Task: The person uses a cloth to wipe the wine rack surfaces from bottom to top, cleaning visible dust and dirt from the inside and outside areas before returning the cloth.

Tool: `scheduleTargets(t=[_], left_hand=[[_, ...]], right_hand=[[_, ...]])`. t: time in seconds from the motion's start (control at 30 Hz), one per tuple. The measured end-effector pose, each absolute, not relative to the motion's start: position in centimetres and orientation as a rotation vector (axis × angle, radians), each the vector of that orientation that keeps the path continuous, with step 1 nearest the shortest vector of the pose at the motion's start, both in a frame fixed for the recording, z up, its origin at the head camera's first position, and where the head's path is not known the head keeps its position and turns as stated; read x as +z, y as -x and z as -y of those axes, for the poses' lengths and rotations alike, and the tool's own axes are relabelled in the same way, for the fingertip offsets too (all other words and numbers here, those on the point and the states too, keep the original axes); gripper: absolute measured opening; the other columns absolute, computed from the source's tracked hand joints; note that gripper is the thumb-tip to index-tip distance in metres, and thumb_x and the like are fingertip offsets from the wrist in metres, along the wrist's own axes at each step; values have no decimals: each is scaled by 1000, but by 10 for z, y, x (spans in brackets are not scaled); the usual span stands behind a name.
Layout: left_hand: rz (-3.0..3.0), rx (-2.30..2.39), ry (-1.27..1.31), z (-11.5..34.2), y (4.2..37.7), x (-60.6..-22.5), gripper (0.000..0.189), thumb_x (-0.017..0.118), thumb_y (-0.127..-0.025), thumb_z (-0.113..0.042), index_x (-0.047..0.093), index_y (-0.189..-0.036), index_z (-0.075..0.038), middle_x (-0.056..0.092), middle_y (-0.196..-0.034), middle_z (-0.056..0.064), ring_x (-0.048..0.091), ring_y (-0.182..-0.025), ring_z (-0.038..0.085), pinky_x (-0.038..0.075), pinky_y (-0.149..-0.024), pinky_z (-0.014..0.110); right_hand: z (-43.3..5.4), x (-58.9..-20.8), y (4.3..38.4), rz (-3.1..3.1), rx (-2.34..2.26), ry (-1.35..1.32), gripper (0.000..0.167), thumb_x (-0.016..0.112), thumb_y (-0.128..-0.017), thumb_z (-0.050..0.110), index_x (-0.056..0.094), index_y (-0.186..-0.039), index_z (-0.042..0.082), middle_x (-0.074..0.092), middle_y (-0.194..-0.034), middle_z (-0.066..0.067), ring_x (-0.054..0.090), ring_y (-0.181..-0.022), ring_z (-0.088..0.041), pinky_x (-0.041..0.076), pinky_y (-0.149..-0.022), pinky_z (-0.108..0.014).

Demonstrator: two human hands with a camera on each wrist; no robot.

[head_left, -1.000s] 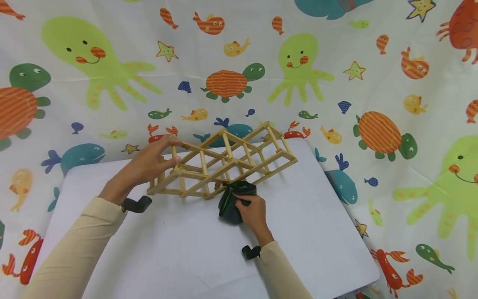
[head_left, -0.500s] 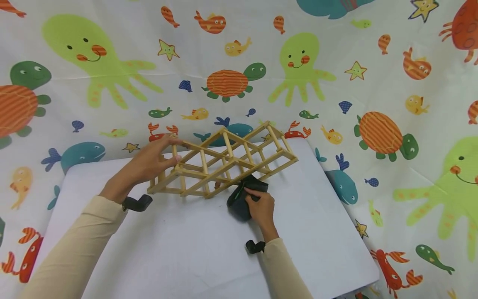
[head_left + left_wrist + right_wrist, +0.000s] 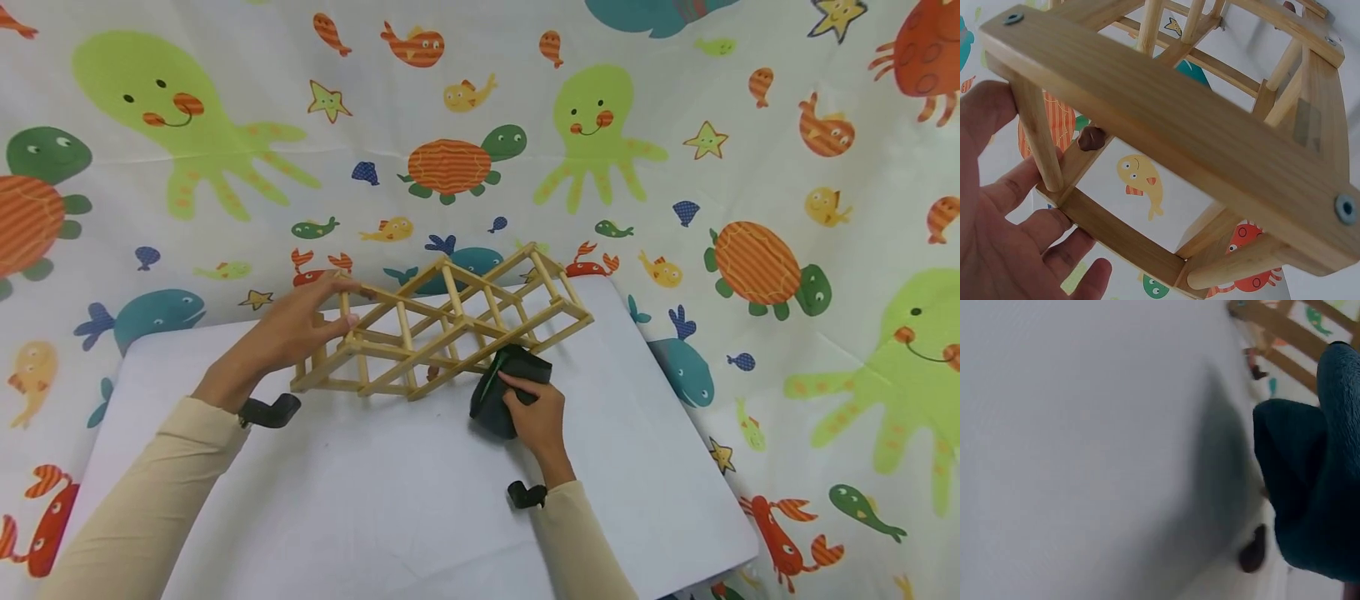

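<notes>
My left hand (image 3: 288,333) grips the left end of a pale wooden lattice rack (image 3: 462,322), made of crossed slats joined by round dowels. In the left wrist view, the fingers and thumb of this hand (image 3: 997,237) are around a corner dowel, and metal rivets show on the near slat (image 3: 1147,106). My right hand (image 3: 543,421) pinches a bunched dark green cloth (image 3: 491,408) at the rack's lower front edge, right of its middle. The cloth (image 3: 1341,487) fills the right side of the right wrist view, where the hand is mostly hidden.
The rack stands at the back of a white-covered table (image 3: 375,492). A small brown knob (image 3: 1091,138) sits on one slat. Behind hangs a white curtain (image 3: 480,108) printed with sea animals. Black wrist cameras (image 3: 272,411) are strapped at both cuffs.
My right hand has moved to the right along the rack's lower edge with the cloth. The left hand and the rack have stayed in place.
</notes>
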State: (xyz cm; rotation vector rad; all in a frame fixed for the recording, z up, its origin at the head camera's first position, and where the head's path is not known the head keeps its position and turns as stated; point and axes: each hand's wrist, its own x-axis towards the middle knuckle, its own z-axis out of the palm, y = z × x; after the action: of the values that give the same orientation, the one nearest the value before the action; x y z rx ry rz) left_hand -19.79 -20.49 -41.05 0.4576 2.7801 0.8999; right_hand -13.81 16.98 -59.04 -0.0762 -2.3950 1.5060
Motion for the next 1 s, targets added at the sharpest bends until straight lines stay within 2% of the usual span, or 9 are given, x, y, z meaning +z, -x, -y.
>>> scheduleTargets(t=[0.1, 0.2, 0.3, 0.4, 0.53, 0.6, 0.8, 0.9, 1.0], left_hand=[[-2779, 895, -447, 204, 198, -409, 60, 65, -106, -39, 43, -159, -19, 39, -168, 21, 51, -140, 51, 39, -111, 80], [-2775, 895, -443, 203, 198, -409, 60, 64, -106, -42, 43, -159, -20, 40, -167, 21, 62, -126, 51, 43, -106, 79], [-2773, 901, -434, 202, 198, -409, 59, 64, -106, -42, 44, -158, -21, 41, -166, 21, 64, -123, 51, 44, -105, 79], [-2777, 911, -418, 201, 198, -411, 58, 65, -106, -41, 45, -157, -22, 42, -166, 20, 64, -124, 52, 45, -104, 79], [-2780, 905, -415, 199, 200, -412, 58, 65, -106, -42, 46, -157, -21, 42, -166, 20, 65, -125, 52, 46, -105, 77], [-2779, 893, -425, 199, 202, -413, 59, 64, -107, -42, 45, -158, -20, 40, -168, 20, 66, -122, 51, 46, -105, 77], [-2762, 909, -416, 201, 202, -412, 60, 63, -107, -41, 42, -160, -22, 36, -170, 19, 67, -116, 49, 46, -103, 78], [-2777, 920, -420, 202, 201, -415, 58, 63, -107, -39, 42, -159, -22, 35, -171, 18, 67, -116, 47, 44, -105, 79], [-2799, 924, -454, 202, 202, -418, 57, 62, -108, -36, 43, -158, -21, 35, -171, 17, 68, -112, 44, 44, -104, 77]], right_hand=[[-177, -578, 134, 2161, 1629, -92, 36, 72, -87, -7, 87, -107, 20, 80, -114, -10, 74, -113, -23, 60, -97, -31], [-180, -566, 137, 1983, 1669, -166, 35, 70, -87, -10, 86, -109, 12, 81, -114, -13, 74, -114, -23, 59, -99, -26], [-182, -560, 147, 1976, 1659, -126, 33, 71, -91, -5, 84, -114, 14, 81, -119, -11, 72, -121, -21, 56, -105, -27], [-185, -565, 157, 2121, 1604, 25, 33, 71, -96, 3, 83, -119, 23, 80, -124, -6, 70, -126, -21, 54, -111, -34], [-195, -578, 159, 2270, 1490, 269, 33, 72, -94, 8, 84, -115, 30, 79, -124, -7, 69, -128, -26, 51, -114, -46], [-198, -579, 156, 2265, 1483, 288, 33, 72, -93, 7, 84, -114, 29, 79, -124, -8, 68, -129, -27, 51, -115, -47], [-192, -564, 158, 2069, 1672, -11, 34, 70, -98, 2, 81, -124, 21, 78, -127, -6, 69, -130, -17, 52, -113, -29], [-193, -569, 162, 2080, 1739, 42, 34, 69, -99, 3, 79, -127, 20, 76, -132, -7, 65, -135, -18, 50, -116, -31], [-203, -583, 162, 2142, 1717, 182, 35, 69, -98, 5, 81, -124, 26, 76, -133, -3, 64, -137, -18, 48, -118, -34]])
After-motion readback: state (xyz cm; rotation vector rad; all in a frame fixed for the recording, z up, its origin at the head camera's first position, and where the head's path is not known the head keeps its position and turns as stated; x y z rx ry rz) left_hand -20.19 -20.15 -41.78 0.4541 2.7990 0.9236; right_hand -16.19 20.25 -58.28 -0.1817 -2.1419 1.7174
